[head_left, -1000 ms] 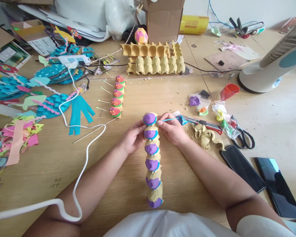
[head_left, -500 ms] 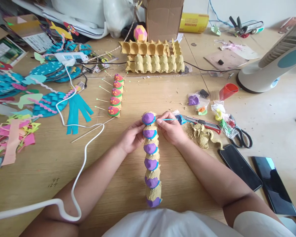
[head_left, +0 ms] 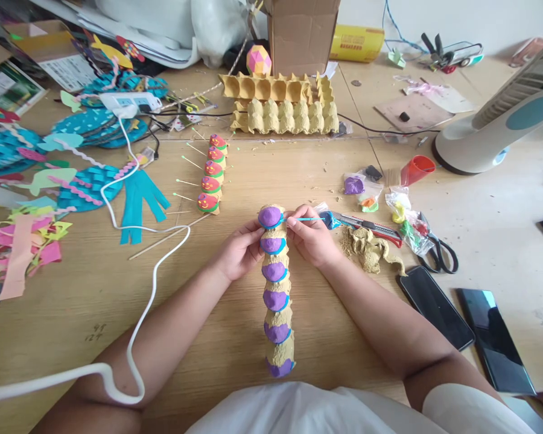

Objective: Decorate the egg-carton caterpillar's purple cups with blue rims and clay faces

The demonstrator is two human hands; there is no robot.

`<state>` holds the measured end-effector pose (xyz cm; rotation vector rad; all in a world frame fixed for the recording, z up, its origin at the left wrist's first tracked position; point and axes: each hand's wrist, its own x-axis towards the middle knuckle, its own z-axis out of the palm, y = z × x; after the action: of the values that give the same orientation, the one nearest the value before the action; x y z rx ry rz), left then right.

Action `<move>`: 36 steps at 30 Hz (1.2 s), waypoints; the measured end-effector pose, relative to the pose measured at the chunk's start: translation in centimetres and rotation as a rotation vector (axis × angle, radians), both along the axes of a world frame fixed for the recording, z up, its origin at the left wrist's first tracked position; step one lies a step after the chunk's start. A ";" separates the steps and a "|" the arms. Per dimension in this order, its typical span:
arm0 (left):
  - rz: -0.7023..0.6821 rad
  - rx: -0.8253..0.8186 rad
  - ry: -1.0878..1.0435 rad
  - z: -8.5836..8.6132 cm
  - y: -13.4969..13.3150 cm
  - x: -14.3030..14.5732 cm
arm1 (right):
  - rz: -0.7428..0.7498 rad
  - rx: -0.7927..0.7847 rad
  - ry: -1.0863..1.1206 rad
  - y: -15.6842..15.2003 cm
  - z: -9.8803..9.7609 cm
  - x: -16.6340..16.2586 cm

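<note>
An egg-carton strip lies lengthwise before me, its bumps capped with purple clay and edged in blue on the right side. My left hand is closed on the strip's far end, thumb and fingers against its left side. On the right of the same end, my right hand pinches a thin blue strand, which looks like clay. The strand's left end meets the rim of the farthest purple cap. Fingertips under the strip are partly hidden.
A finished-looking red and green caterpillar strip lies ahead on the left. Egg cartons stand behind. To the right are a utility knife, carton scraps, scissors, phones and a fan. A white cable crosses the left.
The view has shifted slightly. Both hands keep nearly the same hold on the egg-carton strip and the blue strand, with only tiny finger movement.
</note>
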<state>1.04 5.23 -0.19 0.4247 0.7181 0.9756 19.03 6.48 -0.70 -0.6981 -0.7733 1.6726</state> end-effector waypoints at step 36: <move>-0.025 0.020 -0.015 -0.5 -0.2 0.3 | 0.017 -0.056 0.016 -0.2 0.0 0.4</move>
<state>1.38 5.06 -0.66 0.4426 0.6889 0.9620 19.40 6.31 -0.73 -0.7177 -0.7252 1.7193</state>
